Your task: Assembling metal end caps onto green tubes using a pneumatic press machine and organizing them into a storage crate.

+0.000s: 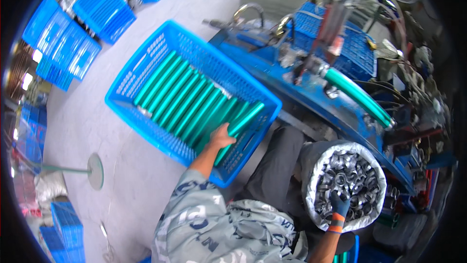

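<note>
Inside the blue crate, a row of green hoses lies side by side. My bare left hand is over the crate's near right end, its fingers closed round the end of a green hose that slants up off the others. To the right, my right hand wears a dark glove with an orange cuff. It reaches into a white-lined sack filled with shiny metal rings, and its fingers close on a ring there; the fingertips are partly lost among the pile.
A blue metal bench runs along the right, with a clamping machine and another green hose fixed in it. Blue crates stand at the far left. A round stand base is on the grey floor.
</note>
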Motion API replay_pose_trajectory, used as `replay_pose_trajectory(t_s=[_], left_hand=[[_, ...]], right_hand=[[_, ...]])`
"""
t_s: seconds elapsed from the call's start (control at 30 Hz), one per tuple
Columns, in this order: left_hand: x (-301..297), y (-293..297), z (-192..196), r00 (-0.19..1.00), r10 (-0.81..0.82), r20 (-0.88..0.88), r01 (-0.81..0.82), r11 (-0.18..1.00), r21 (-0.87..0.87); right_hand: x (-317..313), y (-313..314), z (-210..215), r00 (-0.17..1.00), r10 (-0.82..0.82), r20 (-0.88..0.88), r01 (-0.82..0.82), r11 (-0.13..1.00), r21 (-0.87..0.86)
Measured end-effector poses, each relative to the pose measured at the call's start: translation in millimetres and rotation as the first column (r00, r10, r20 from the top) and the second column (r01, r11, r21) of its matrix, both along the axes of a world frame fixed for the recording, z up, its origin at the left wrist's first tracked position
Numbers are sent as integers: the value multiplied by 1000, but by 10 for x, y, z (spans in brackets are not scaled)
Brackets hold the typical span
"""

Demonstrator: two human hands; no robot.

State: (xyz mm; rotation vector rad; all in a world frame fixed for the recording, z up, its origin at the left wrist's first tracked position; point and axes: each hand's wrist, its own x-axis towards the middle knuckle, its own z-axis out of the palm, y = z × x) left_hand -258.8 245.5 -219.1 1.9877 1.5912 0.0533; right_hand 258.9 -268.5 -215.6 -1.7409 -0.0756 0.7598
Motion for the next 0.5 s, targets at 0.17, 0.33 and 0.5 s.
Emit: replay_pose_trajectory(t_s=[0.17,0.33,0.5], left_hand=[[1203,-575,1396,966,-206,157,193,977,93],[1895,-1649,2852,756,-634,162,547,749,375],[2488,-2087,3330,507,-857,94,808,510,295]], right_hand=[[-400,-429,600,798,-102,-594,461,739,492],[-704,386,1436,856,283,-432,241,520,819],[-744,168,1807,929,103,-355,276,446,851]])
